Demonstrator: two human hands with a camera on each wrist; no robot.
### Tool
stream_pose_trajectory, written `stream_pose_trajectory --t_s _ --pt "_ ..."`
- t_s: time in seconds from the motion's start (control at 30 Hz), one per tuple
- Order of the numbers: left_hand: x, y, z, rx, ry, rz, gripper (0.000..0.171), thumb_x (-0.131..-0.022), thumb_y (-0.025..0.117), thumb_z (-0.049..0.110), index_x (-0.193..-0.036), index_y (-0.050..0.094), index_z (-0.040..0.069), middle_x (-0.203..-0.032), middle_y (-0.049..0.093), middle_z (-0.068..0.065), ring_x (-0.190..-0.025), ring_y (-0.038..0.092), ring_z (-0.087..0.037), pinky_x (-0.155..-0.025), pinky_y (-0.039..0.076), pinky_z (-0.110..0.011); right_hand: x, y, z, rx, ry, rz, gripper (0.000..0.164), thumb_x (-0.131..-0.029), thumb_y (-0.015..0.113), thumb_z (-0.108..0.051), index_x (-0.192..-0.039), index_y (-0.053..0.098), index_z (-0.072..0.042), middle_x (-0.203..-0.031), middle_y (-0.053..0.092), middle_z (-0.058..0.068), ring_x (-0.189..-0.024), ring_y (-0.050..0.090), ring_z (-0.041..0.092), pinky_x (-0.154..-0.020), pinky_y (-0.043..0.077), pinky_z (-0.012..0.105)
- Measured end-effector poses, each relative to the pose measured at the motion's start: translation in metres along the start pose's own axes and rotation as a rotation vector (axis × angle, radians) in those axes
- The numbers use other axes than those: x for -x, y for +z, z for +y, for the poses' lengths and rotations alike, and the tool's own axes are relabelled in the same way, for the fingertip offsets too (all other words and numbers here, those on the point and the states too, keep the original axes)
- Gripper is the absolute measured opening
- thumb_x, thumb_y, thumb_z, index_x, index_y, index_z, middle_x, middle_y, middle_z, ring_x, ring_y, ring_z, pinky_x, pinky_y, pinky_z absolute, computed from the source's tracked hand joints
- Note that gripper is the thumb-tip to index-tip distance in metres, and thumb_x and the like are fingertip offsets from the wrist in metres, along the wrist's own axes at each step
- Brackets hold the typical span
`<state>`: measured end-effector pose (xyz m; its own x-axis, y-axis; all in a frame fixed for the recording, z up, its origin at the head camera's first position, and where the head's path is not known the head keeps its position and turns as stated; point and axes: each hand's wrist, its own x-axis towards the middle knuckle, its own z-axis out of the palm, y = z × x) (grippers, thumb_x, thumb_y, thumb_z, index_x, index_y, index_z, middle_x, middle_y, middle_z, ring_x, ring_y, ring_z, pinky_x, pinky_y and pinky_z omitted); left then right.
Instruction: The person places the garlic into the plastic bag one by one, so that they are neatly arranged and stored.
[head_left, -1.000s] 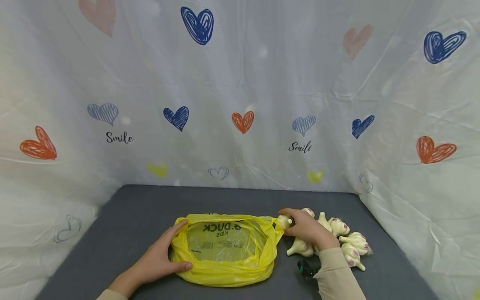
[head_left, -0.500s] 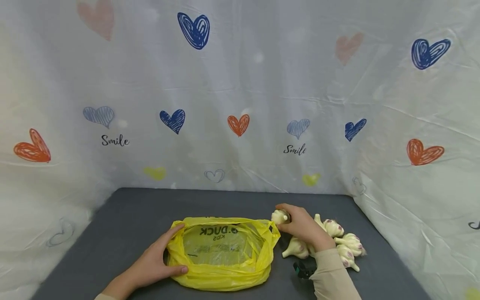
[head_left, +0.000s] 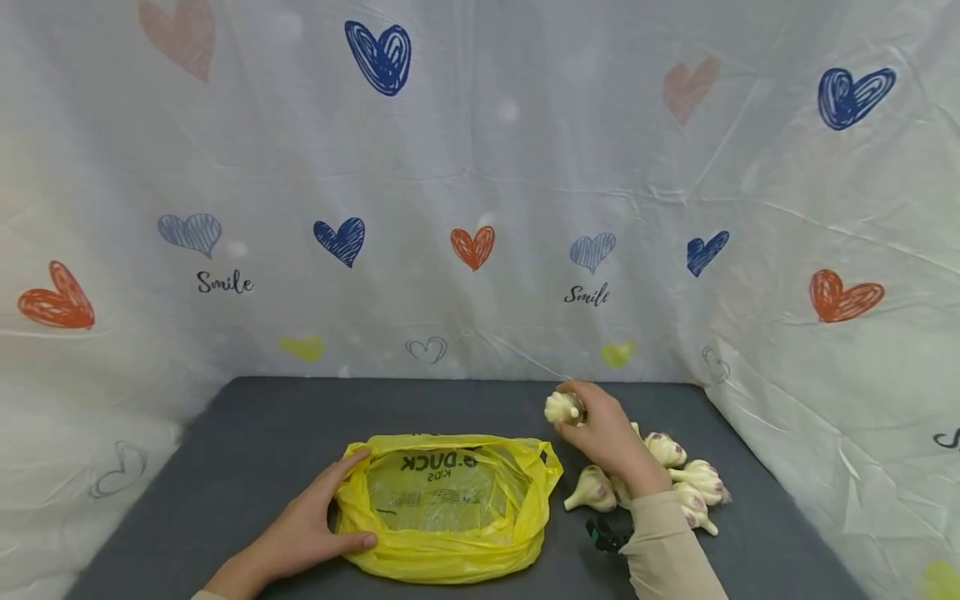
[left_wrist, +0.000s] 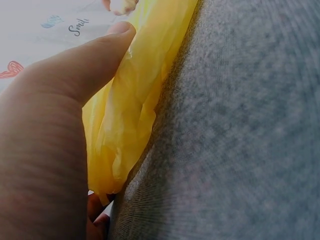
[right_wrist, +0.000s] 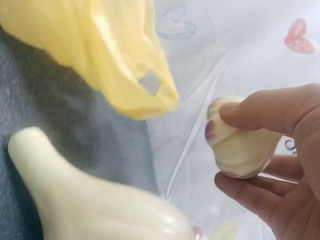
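A yellow plastic bag point(head_left: 450, 558) with dark lettering sits on the table, its mouth spread wide upward. My left hand point(head_left: 311, 521) holds the bag's left side, thumb along the front rim and fingers toward the back. In the left wrist view the thumb point(left_wrist: 95, 60) lies against the yellow film. Beyond the bag's right back corner, my right hand point(head_left: 603, 429) pinches a garlic bulb point(right_wrist: 245, 145) between thumb and fingertips, raised over the table. Below that hand lies another garlic bulb point(head_left: 592, 490), its stem pointing left.
Several more garlic bulbs point(head_left: 699, 479) are grouped on the right, partly hidden by my right forearm. A small black device point(head_left: 604, 535) shows at the right wrist. The dark grey table point(head_left: 300, 417) ends at a white curtain point(head_left: 480, 150) printed with hearts.
My right hand has carried the garlic bulb up and away from the bag's right edge, toward the back of the table. My left hand has kept its place on the bag.
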<state>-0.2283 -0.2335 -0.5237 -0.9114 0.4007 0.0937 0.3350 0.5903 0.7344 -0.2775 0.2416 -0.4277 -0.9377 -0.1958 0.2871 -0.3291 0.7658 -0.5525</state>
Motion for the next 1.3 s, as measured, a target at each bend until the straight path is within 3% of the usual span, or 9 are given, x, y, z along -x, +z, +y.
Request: stream_pose_trajectory --t_s 0.23,0.43,0.57,0.9,1.03,1.3 --pt "-0.001 -0.001 0.000 0.000 -0.014 -0.019 0.105 -0.091 0.088 0.056 -0.173 0.025 0.043 -0.178 0.027 -0.016 -0.157 0.017 -0.065 -0.105 0.029 -0.092 0.001 0.004 -0.013 0.014 -0.066 0.052 0.058 -0.098 0.085 -0.018 -0.152 0.063 -0.013 -0.146 0.060 0.012 -0.105 0.065 0.023 -0.085 0.058 0.045" --pt "-0.002 -0.004 -0.001 -0.023 0.012 0.007 0.106 -0.090 0.089 0.056 -0.174 0.026 0.042 -0.177 0.028 -0.016 -0.157 0.018 -0.066 -0.102 0.030 -0.093 -0.005 0.011 -0.030 0.062 -0.162 0.060 0.057 -0.099 0.085 -0.020 -0.151 0.064 -0.013 -0.143 0.062 0.010 -0.099 0.063 0.021 -0.079 0.056 0.043" --pt "-0.005 -0.006 0.001 -0.040 0.036 0.022 0.106 -0.090 0.089 0.056 -0.174 0.027 0.039 -0.177 0.030 -0.017 -0.156 0.019 -0.066 -0.102 0.031 -0.092 -0.007 0.016 -0.045 0.067 -0.179 0.068 0.056 -0.098 0.086 -0.019 -0.150 0.064 -0.015 -0.145 0.061 0.009 -0.098 0.064 0.018 -0.079 0.057 0.042" --pt "-0.001 0.001 0.000 -0.017 0.017 -0.012 0.104 -0.091 0.088 0.055 -0.174 0.026 0.041 -0.177 0.029 -0.016 -0.157 0.019 -0.065 -0.105 0.030 -0.091 -0.002 0.044 -0.075 0.030 -0.208 -0.003 0.056 -0.099 0.085 -0.017 -0.151 0.065 -0.014 -0.140 0.063 0.007 -0.093 0.064 0.015 -0.077 0.056 0.039" --pt "-0.001 0.000 0.000 -0.005 0.016 -0.014 0.104 -0.092 0.088 0.054 -0.174 0.026 0.040 -0.177 0.029 -0.016 -0.158 0.019 -0.063 -0.107 0.030 -0.090 -0.006 0.053 -0.083 -0.013 -0.206 -0.021 0.054 -0.099 0.085 -0.016 -0.149 0.066 -0.015 -0.139 0.064 0.005 -0.094 0.061 0.010 -0.078 0.055 0.038" --pt "-0.001 0.000 0.001 -0.021 0.014 -0.014 0.104 -0.091 0.087 0.055 -0.174 0.025 0.041 -0.177 0.030 -0.015 -0.158 0.020 -0.063 -0.107 0.030 -0.089 -0.018 0.073 -0.100 -0.091 -0.232 -0.070 0.052 -0.100 0.083 -0.019 -0.149 0.066 -0.013 -0.141 0.064 0.007 -0.101 0.063 0.014 -0.082 0.058 0.040"
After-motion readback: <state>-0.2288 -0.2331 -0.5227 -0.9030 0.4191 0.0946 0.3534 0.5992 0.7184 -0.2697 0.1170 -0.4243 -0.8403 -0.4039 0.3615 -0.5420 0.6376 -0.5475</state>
